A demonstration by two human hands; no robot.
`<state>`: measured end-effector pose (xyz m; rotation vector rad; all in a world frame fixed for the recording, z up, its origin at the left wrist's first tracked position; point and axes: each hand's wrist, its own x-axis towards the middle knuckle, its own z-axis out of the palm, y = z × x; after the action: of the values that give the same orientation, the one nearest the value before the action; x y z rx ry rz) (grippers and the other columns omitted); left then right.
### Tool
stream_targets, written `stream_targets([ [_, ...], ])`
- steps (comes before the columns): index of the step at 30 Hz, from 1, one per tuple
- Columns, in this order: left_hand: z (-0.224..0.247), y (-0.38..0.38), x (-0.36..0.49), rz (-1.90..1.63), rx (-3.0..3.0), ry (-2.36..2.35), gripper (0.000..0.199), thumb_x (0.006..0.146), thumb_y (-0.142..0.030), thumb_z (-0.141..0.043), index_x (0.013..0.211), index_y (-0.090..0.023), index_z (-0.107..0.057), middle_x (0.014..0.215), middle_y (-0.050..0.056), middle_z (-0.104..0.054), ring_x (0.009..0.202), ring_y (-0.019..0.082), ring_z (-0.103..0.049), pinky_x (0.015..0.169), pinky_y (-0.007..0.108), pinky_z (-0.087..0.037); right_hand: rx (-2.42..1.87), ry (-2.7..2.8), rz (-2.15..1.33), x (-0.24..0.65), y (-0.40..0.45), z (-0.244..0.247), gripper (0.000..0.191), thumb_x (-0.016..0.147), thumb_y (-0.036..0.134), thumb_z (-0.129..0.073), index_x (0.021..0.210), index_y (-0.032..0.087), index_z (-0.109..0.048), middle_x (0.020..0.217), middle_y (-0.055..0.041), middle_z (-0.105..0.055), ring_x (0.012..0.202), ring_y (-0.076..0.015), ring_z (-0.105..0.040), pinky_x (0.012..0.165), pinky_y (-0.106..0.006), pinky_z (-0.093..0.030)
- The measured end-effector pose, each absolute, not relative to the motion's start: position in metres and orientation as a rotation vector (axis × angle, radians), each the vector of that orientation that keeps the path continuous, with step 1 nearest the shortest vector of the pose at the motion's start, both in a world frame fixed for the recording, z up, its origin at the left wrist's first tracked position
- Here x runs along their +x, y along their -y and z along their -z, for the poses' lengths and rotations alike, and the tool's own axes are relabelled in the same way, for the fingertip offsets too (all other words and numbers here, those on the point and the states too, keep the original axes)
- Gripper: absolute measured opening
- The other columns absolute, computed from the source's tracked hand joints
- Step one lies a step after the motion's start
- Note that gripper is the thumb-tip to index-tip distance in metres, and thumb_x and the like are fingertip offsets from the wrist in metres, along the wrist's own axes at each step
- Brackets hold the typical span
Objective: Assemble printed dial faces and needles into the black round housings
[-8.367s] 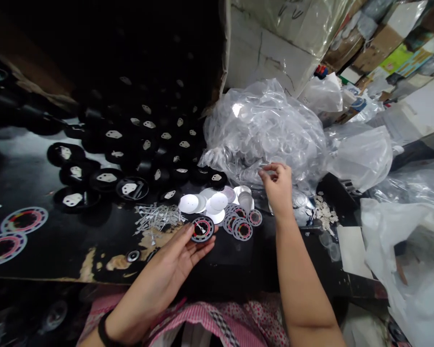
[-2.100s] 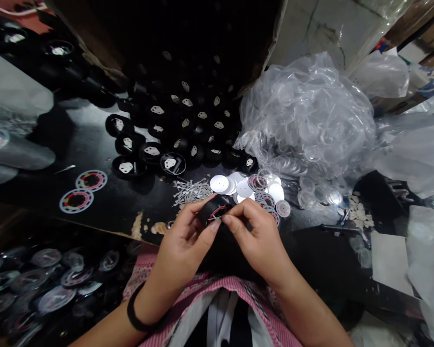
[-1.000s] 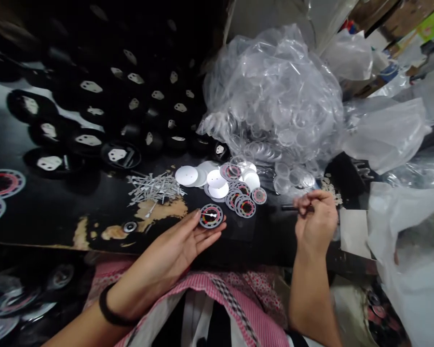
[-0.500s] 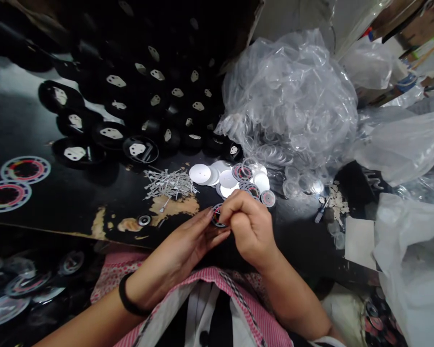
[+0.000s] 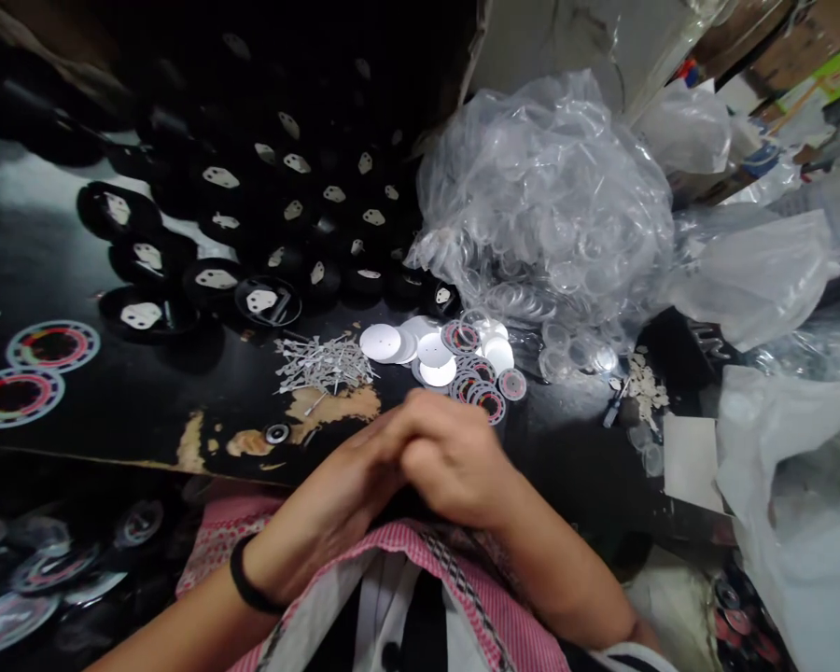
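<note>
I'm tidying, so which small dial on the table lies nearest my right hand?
The frontmost dial, just beyond your right hand; the other small dials lie farther back.

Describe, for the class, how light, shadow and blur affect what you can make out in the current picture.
In the head view, the white discs look nearly bleached by light; in that same view, shadow swallows the rear black housings, leaving mostly pale plates; also in the head view, the right hand looks softly blurred, covering part of the left hand.
</note>
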<state>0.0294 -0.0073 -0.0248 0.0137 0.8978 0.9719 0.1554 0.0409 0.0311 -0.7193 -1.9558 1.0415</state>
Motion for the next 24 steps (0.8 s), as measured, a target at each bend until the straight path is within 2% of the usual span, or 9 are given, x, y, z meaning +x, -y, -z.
stream_targets([
  [3,0.024,0.005,0.028,-0.948,-0.016,-0.914,0.016,0.093,-0.024,-0.065,0.101,-0.014,-0.074,0.110,0.011,-0.077,0.100,0.025,-0.073,0.093,0.036,-0.058,-0.878,1.461,-0.898,0.197,-0.042,-0.042,0.024,0.083,0.005,-0.041,0.079,0.022,-0.059,0.067,0.0036,-0.052,0.061,-0.0109,-0.051,0.061,-0.025,-0.045],
  [6,0.028,0.004,0.026,-0.930,-0.032,-0.916,0.021,0.098,-0.024,-0.057,0.104,-0.012,-0.073,0.113,0.013,-0.076,0.101,0.025,-0.073,0.097,0.039,-0.057,-1.140,1.211,-0.703,0.250,-0.048,-0.030,0.014,0.081,0.012,-0.046,0.077,0.021,-0.056,0.057,0.0067,-0.042,0.050,-0.0099,-0.042,0.058,-0.027,-0.043],
  [10,0.030,0.008,0.025,-0.933,0.023,-0.890,0.024,0.095,-0.032,-0.065,0.106,-0.014,-0.074,0.117,0.013,-0.075,0.107,0.026,-0.071,0.101,0.040,-0.056,-1.430,1.142,-0.520,0.305,-0.053,0.002,0.009,0.081,0.024,-0.043,0.078,0.022,-0.051,0.056,0.0072,-0.040,0.052,-0.0126,-0.044,0.063,-0.031,-0.046],
  [12,0.028,0.010,0.026,-0.989,0.059,-0.905,0.026,0.090,-0.035,-0.071,0.108,-0.016,-0.075,0.119,0.011,-0.075,0.109,0.026,-0.071,0.101,0.041,-0.056,-1.505,1.154,-0.512,0.320,-0.051,0.007,0.012,0.083,0.025,-0.044,0.079,0.021,-0.055,0.060,0.0046,-0.047,0.058,-0.0151,-0.050,0.068,-0.035,-0.047],
  [15,0.023,0.012,0.028,-1.080,0.146,-0.959,0.032,0.085,-0.037,-0.076,0.112,-0.021,-0.076,0.125,0.008,-0.073,0.114,0.027,-0.068,0.101,0.040,-0.056,-1.629,1.321,-0.295,0.317,-0.042,-0.009,0.013,0.082,0.021,-0.052,0.082,0.019,-0.065,0.081,-0.0037,-0.062,0.084,-0.0217,-0.059,0.088,-0.042,-0.044],
  [17,0.019,0.012,0.029,-1.090,0.216,-0.992,0.035,0.082,-0.040,-0.079,0.113,-0.025,-0.076,0.127,0.006,-0.072,0.118,0.026,-0.066,0.099,0.035,-0.057,-1.612,1.585,-0.042,0.293,-0.035,-0.026,0.014,0.085,0.017,-0.054,0.087,0.020,-0.068,0.095,-0.0065,-0.065,0.100,-0.0240,-0.058,0.098,-0.044,-0.039],
  [18,0.018,0.011,0.029,-1.085,0.244,-1.006,0.037,0.080,-0.041,-0.081,0.114,-0.027,-0.077,0.126,0.005,-0.073,0.119,0.026,-0.066,0.097,0.033,-0.058,-1.547,1.729,-0.020,0.276,-0.032,-0.034,0.015,0.087,0.016,-0.054,0.091,0.020,-0.068,0.097,-0.0064,-0.065,0.101,-0.0231,-0.057,0.096,-0.041,-0.040],
  [21,0.012,0.007,0.029,-1.069,0.273,-1.055,0.043,0.072,-0.046,-0.085,0.112,-0.032,-0.077,0.122,0.002,-0.075,0.118,0.027,-0.066,0.089,0.026,-0.060,-1.277,2.201,-0.476,0.221,-0.029,-0.044,0.014,0.092,0.016,-0.055,0.098,0.019,-0.067,0.090,-0.0036,-0.068,0.088,-0.0192,-0.060,0.084,-0.034,-0.042],
  [24,0.006,0.003,0.029,-1.067,0.240,-1.096,0.048,0.061,-0.048,-0.091,0.105,-0.034,-0.080,0.119,0.001,-0.076,0.120,0.028,-0.065,0.085,0.024,-0.061,-1.217,2.422,-0.436,0.185,-0.033,-0.036,0.015,0.096,0.021,-0.054,0.092,0.015,-0.067,0.087,-0.0064,-0.068,0.082,-0.0208,-0.057,0.079,-0.035,-0.039],
])
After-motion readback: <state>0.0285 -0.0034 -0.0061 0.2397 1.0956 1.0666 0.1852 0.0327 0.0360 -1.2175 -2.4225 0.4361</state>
